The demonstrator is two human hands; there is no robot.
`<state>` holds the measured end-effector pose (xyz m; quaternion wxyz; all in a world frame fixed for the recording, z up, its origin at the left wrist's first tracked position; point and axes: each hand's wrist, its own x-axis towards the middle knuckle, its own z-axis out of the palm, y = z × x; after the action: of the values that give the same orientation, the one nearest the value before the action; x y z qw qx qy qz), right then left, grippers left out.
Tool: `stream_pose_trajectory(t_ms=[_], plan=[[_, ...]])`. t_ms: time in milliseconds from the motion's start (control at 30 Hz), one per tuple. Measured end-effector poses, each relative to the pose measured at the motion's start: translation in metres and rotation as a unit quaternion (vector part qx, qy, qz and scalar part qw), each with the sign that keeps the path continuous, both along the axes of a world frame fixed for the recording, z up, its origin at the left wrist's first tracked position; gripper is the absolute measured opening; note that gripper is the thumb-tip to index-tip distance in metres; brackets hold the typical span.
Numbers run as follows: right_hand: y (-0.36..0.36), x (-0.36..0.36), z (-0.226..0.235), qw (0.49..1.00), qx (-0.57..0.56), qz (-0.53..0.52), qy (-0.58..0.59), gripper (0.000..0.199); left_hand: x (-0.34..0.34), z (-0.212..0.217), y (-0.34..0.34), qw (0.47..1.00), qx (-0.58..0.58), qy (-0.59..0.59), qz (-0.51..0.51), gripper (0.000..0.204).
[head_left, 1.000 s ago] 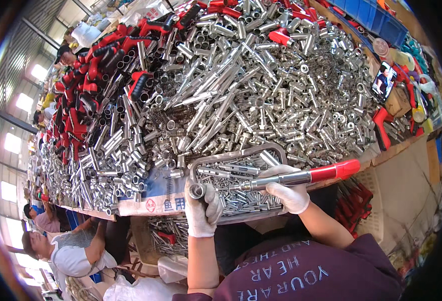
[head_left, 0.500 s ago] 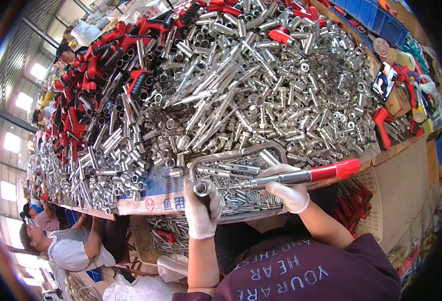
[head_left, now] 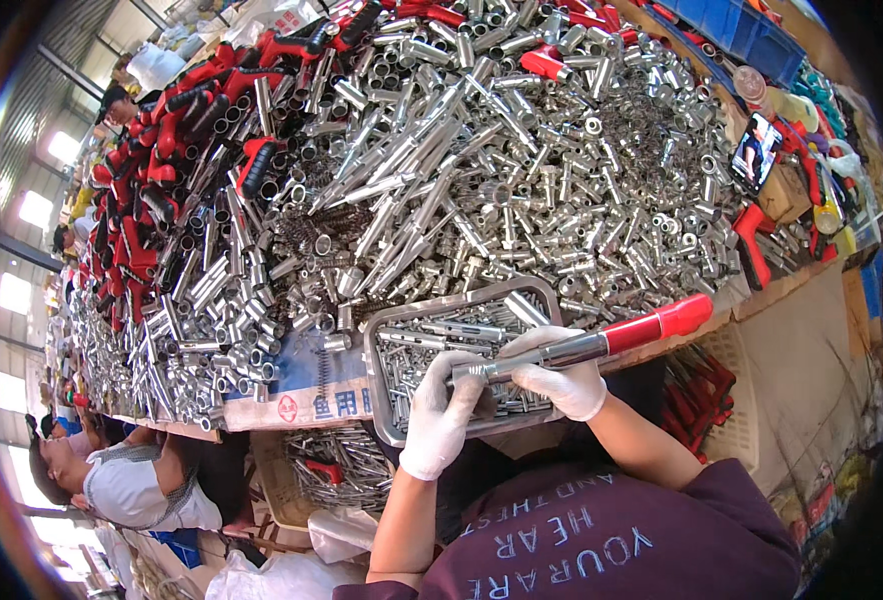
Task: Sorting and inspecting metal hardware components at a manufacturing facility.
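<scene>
My right hand [head_left: 566,385], in a white glove, is closed round the shiny metal barrel of a red-handled tool [head_left: 651,325]. Its red grip points to the right and slightly away. At the barrel's left end my gloved left hand [head_left: 439,415] is closed, with thumb and fingers on a metal sleeve [head_left: 473,373] that lines up with the barrel. How far the sleeve sits over the barrel I cannot tell. Something dark shows beneath the left fingers. Both hands are above a grey tray [head_left: 386,432] of small metal rods and pins.
A large heap of loose metal tubes and fittings [head_left: 521,190] covers the table, with springs among them. Red-and-black handles [head_left: 141,240] pile at the left. A phone [head_left: 756,152] leans on a cardboard box at the right. Another person [head_left: 126,485] sits at the left.
My left hand has moved right, turned, and brought its metal sleeve from an upright hold to the left end of the barrel. My right hand still holds the red-handled tool.
</scene>
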<state>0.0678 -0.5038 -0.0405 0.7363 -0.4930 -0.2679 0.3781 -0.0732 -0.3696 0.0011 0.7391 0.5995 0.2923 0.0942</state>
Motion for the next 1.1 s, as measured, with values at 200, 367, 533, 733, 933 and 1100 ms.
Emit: stream_pose_trajectory(t_ms=[200,367,533,733,933,1100], plan=[[0.001,0.001,0.000,0.997,0.013,-0.006,0.075,0.019,0.002,-0.003,0.005,0.958,0.279,-0.047,-0.055,0.036],[-0.001,-0.002,-0.003,0.992,0.022,-0.018,0.127,0.020,0.003,0.005,0.006,0.997,0.063,-0.027,0.030,0.021],[-0.001,-0.002,-0.001,0.994,0.031,-0.024,0.101,0.021,-0.002,-0.006,0.014,0.995,0.018,-0.045,0.092,0.022],[0.004,0.005,-0.012,0.993,0.113,-0.012,0.015,0.024,-0.004,-0.005,0.011,0.986,-0.039,-0.117,0.112,0.021],[0.008,-0.003,0.010,0.999,0.031,0.003,-0.022,0.037,0.010,0.005,0.003,0.971,0.215,-0.105,0.008,0.025],[0.002,-0.001,0.006,0.993,-0.016,-0.022,-0.111,0.032,0.013,0.015,0.002,0.934,0.345,-0.077,-0.053,0.030]])
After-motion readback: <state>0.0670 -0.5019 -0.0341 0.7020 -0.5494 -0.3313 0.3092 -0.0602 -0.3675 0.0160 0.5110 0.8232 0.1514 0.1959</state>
